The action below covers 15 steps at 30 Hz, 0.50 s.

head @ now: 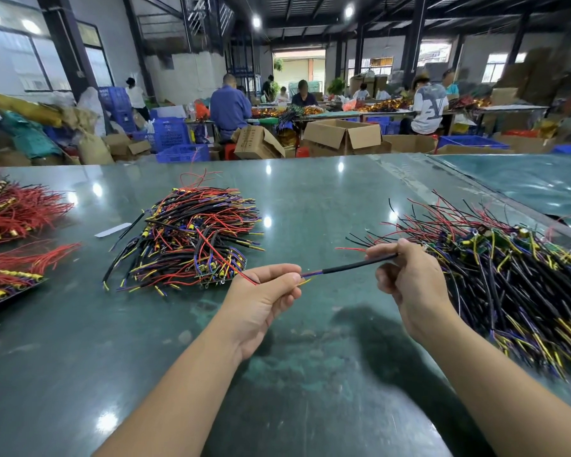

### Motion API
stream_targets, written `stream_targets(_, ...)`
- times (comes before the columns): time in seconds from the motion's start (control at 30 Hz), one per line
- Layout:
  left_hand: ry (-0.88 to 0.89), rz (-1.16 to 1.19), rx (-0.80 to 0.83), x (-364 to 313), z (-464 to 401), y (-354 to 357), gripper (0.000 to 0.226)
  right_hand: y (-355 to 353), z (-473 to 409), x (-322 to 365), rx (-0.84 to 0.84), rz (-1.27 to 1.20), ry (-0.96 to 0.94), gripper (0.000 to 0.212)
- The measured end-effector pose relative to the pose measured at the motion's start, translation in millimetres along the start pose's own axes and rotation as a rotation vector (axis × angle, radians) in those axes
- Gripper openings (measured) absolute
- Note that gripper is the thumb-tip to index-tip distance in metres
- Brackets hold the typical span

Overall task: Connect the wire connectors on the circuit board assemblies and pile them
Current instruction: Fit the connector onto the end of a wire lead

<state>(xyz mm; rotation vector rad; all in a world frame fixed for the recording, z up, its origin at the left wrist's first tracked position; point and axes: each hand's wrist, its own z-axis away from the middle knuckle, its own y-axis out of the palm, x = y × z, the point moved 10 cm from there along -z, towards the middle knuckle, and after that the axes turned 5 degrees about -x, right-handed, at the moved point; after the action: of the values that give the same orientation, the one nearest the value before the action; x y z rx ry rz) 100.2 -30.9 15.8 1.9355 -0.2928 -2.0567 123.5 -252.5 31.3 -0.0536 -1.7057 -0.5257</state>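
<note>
I see a black-sleeved wire lead [350, 267] stretched level between both hands, purple and yellow strands bared at its left end.

- A glossy green table [310, 199] fills the foreground, reflecting the ceiling lamps.
- Beyond its far edge stand open cardboard boxes [343, 135] and blue plastic crates [170, 135].
- People sit at a long workbench [393, 112] further back.
- Dark steel columns [414, 37] carry a dark roof with round lamps [256, 21].
- Windows [23, 57] line the left wall; an open doorway [299, 65] glows at the rear.
</note>
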Motion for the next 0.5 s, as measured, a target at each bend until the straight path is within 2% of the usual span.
stream_targets(0.13, -0.004, -0.007, -0.005, 1, -1, -1, 0.013, -3, -2, 0, -0.026, -0.171, 0.046, 0.057)
stream_targets(0.27, -0.005, 0.002, -0.014, 1, -3, -3, 0.012, -5, -2, 3, -0.04, -0.066, -0.018, 0.066)
stream_targets(0.4, -0.01, 0.003, -0.012, 2, -3, -2, 0.013, -10, -1, 11, -0.08, -0.024, -0.108, 0.059)
stream_targets(0.5, -0.01, -0.004, -0.01, 3, 0, 1, 0.013, -10, -2, 11, -0.07, -0.012, -0.104, 0.056)
